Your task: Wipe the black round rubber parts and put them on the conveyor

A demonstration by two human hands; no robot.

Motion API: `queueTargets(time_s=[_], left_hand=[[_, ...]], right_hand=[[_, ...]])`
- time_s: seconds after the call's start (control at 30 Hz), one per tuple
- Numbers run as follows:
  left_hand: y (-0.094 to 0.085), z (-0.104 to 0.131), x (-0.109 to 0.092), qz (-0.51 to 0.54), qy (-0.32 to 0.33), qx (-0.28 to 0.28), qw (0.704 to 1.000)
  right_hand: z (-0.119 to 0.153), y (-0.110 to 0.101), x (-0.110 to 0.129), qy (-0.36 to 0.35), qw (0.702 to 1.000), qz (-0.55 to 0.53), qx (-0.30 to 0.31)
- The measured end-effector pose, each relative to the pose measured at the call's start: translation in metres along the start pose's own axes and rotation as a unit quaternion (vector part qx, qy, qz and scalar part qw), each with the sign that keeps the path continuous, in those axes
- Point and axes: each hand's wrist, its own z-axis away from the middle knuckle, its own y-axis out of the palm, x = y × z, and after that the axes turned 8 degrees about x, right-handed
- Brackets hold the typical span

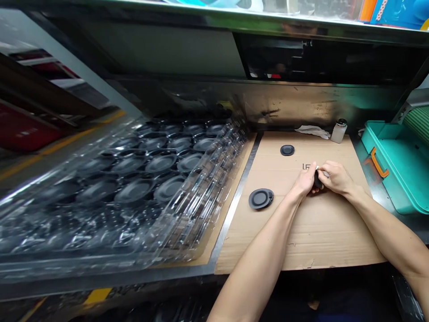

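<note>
Over the cardboard sheet, my left hand (pixel 305 180) is closed round a small black plastic part (pixel 317 180), which the fingers mostly cover. My right hand (pixel 335 176) meets it from the other side, its fingers pinched together against the part. A bit of something white (pixel 317 167) shows between the fingertips, too small to name. To the left of my hands lies a round black lid-like part (pixel 261 198) with a small tab on its right edge. Farther back on the cardboard is a smaller black oval part (pixel 287 150).
Stacked clear plastic trays (pixel 201 210) with several round black parts fill the left side. The cardboard (pixel 335 237) covers the bench before me. At its back lie a white glove or cloth (pixel 313 131) and a small bottle (pixel 339 131). A teal bin (pixel 398 179) with an orange handle stands right.
</note>
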Motion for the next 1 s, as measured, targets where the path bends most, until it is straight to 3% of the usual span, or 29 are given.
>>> queueTargets(time_s=[0.4, 1.0], left_hand=[[0.0011, 0.0003, -0.0016, 0.0, -0.008, -0.009, 1.0], [0.0072, 0.0049, -0.0031, -0.037, -0.008, -0.043, 0.998]], right_hand=[[-0.0011, 0.0012, 0.0013, 0.003, 0.997, 0.073, 0.012], [0.0022, 0.0008, 0.0008, 0.02, 1.0, 0.007, 0.007]])
